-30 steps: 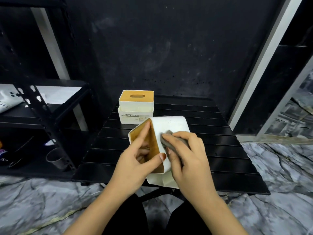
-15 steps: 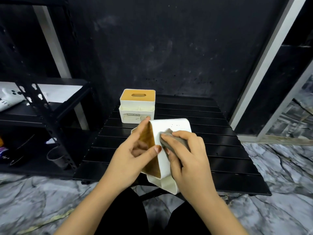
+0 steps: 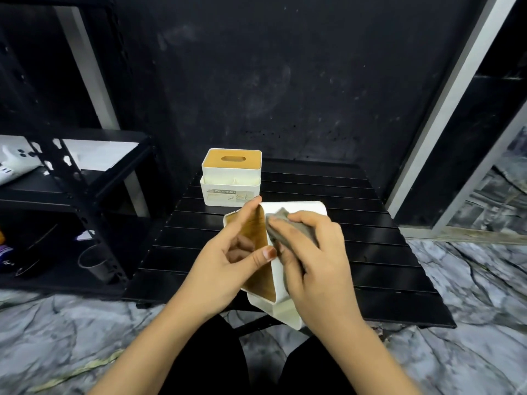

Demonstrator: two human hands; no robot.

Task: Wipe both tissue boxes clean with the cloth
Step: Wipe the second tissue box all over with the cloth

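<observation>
Left grip (image 3: pixel 225 266) clasps the tipped tissue box (image 3: pixel 296 212); right grip (image 3: pixel 310 263) presses the cloth (image 3: pixel 288 229) against it.

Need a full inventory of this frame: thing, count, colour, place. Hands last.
held tissue box: 1, white with wooden lid, tipped on its side over the table's near edge
standing tissue box: 1, white with wooden lid, upright at the table's far left
cloth: 1, grey, on the held box's white side
table: 1, black, slatted, centre
shelf rack: 1, black metal, left
cup: 1, grey, lower shelf
floor: grey marble pattern
left hand: grips the held box at its lid
right hand: presses the cloth on the box
</observation>
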